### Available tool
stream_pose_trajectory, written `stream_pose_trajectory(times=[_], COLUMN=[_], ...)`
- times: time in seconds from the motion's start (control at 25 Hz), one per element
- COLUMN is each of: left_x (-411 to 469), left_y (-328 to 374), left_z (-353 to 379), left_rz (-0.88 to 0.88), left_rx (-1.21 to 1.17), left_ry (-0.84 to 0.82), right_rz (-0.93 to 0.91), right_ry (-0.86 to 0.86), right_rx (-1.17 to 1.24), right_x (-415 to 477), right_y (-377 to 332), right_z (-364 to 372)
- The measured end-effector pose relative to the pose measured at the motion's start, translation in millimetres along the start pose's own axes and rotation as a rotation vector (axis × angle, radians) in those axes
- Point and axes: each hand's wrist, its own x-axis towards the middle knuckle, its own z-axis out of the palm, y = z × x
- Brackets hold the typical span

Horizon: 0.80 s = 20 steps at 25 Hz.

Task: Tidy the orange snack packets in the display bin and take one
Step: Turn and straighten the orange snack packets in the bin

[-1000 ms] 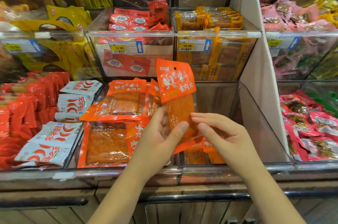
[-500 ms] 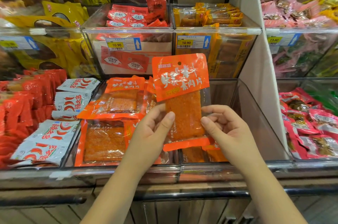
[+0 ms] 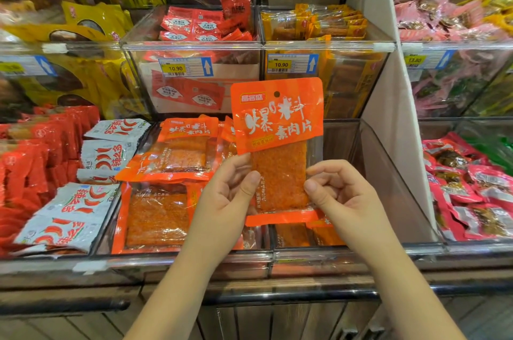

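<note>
Held upright at frame centre, above the bin: one flat orange plastic snack packet (image 3: pixel 277 128) with a clear window showing an orange-red textured slab. Its header carries large white Chinese characters, the lower line reading 素肉片, a small white-outlined brand box at upper left that is too small to read with certainty, and a punched round hole. The left hand (image 3: pixel 224 200) takes the packet's left edge at 7 o'clock, grip pinching it between thumb and fingers; the right hand (image 3: pixel 341 200) takes the right edge at 4 o'clock, grip likewise pinching, remaining fingers curled. Below and toward 8 o'clock, the clear acrylic display bin (image 3: pixel 388 187) holds matching orange packets (image 3: pixel 177 150), some overlapping and tilted, with a few more low in its right compartment at 6 o'clock. At 9 o'clock, white foil packets with red chilli graphics (image 3: pixel 69 217) lie in the next bin. At 11 o'clock, a clear bin of small red sachets (image 3: pixel 194 25) bears a yellow price label reading 10.90 (image 3: pixel 184 67); at 1 o'clock, a bin of yellow-orange packets (image 3: pixel 319 24) bears a second 10.90 label (image 3: pixel 291 63). At 2 o'clock, a label reads 13.80 (image 3: pixel 413 59) beneath pink wrapped sweets (image 3: pixel 444 14).
</note>
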Motion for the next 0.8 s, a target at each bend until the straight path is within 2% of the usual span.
stream_pose_trajectory(times=[0.2, 0.36, 0.48, 0.56, 0.64, 0.72, 0.8], left_x=[-2, -4, -5, -8, -11, -13, -14], left_y=[2, 6, 9, 9, 2, -4, -6], left_z=[3, 6, 9, 11, 15, 23, 33], left_rz=[-0.023, -0.007, 0.026, 0.115, 0.229, 0.251, 0.191], left_rx=[-0.034, 0.007, 0.081, 0.275, 0.573, 0.819, 1.054], left_ry=[-0.048, -0.117, -0.115, -0.097, -0.139, -0.194, -0.223], right_rz=[0.046, 0.024, 0.08, 0.144, 0.182, 0.246, 0.361], right_ry=[-0.054, -0.125, -0.165, -0.17, -0.161, -0.193, -0.303], right_rx=[0.138, 0.096, 0.114, 0.119, 0.005, -0.248, -0.611], right_x=[0, 0, 1, 7, 20, 42, 63], right_y=[0, -2, -6, -9, -8, 2, 21], right_z=[3, 3, 3, -6, -28, -55, -73])
